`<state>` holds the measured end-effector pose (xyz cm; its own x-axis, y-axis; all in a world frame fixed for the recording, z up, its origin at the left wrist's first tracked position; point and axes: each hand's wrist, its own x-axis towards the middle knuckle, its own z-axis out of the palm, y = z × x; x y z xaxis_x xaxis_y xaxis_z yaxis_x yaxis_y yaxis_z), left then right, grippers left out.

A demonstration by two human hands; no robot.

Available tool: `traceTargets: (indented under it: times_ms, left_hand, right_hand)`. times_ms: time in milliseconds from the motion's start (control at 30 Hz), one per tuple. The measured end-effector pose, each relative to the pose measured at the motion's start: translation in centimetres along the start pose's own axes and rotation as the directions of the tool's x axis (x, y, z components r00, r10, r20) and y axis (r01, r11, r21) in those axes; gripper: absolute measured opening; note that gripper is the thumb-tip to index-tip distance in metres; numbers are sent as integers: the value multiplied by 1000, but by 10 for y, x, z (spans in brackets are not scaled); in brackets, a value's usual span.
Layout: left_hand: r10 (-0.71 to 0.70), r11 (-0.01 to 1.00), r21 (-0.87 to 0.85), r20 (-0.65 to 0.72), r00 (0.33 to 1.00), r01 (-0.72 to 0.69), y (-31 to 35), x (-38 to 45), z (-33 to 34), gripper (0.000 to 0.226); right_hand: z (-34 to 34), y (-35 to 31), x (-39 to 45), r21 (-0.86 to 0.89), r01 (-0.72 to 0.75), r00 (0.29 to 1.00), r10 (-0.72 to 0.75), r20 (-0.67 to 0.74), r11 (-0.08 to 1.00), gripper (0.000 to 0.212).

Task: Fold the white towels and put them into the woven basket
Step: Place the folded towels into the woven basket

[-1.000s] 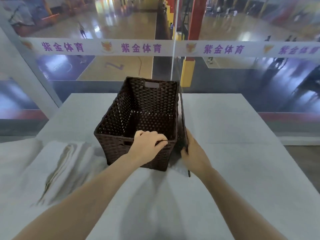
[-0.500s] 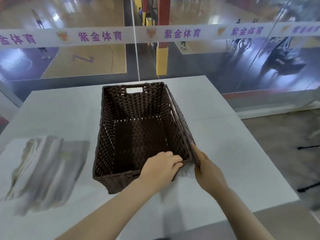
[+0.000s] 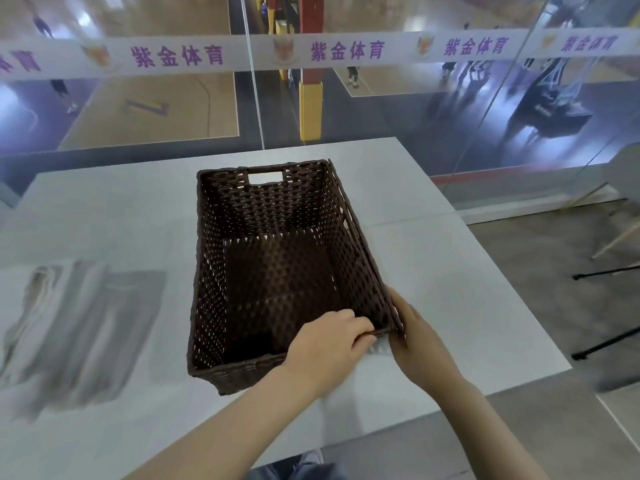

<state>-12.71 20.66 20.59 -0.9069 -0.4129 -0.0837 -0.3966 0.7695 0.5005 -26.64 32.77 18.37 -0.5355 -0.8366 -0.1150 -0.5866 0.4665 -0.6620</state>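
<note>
A dark brown woven basket (image 3: 214,271) stands in the middle of the pale table, with nothing inside it. My left hand (image 3: 329,348) curls over the near rim at the basket's near right corner. My right hand (image 3: 414,336) presses against the outside of the right wall at the same corner. A blurred stack of white towels (image 3: 69,327) lies on the table to the basket's left, apart from both hands.
The pale table (image 3: 450,289) ends close on the right and near side, with grey floor beyond. A glass wall with a printed band runs behind the table. Dark tripod legs (image 3: 606,271) stand on the floor at right.
The view swung right and tilted down, so the basket's inside shows. Both hands stayed on the basket's near right corner, and the basket sits closer to the table's right edge.
</note>
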Motion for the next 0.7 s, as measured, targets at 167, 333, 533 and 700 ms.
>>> traceTargets:
  times_ms: [167,333,533,700]
  left_hand:
    - [10,999,-44,-42,999,-12,0,-3,2,26]
    - [25,996,-85,-106,994,-35,-5,-8,-11,24]
    - [14,998,-62,-271,962,-32,-36,-21,-39,23]
    - [-36,997,-76,-434,900,4,-78,-47,-79,22]
  right_hand:
    - [-1,4,-1,66,-6,997,1,73,998,95]
    - [-24,-14,-9,112,3,998,3,-58,994,93]
    - [-29,-65,12,66,132,965,-113,-238,989,68]
    - [1,-132,40,50,251,950,-236,-204,967,56]
